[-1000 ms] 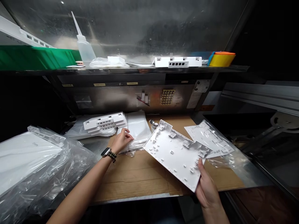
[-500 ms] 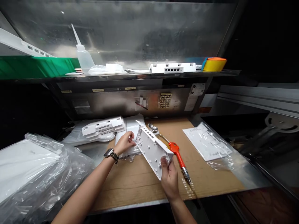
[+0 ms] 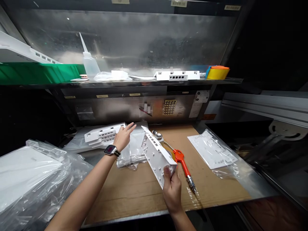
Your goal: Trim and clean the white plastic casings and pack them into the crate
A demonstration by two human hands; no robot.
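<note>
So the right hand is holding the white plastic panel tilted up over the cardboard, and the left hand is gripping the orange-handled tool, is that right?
Not quite. In the head view the left hand is open, fingers spread over the clear bags, gripping nothing. The orange-handled tool lies untouched on the cardboard. The right hand does hold the white plastic panel tilted up.

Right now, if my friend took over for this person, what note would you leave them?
Right hand: grip shut on the white panel, held tilted on edge above the cardboard.
Left hand: open, fingers spread, over the clear bags, holding nothing.
Orange tool lies on the cardboard right of the panel.
Bagged panel lies at the right; stacked panels at the back left.
Done: one panel out of its bag, in hand.
Left: setting it down.
</note>
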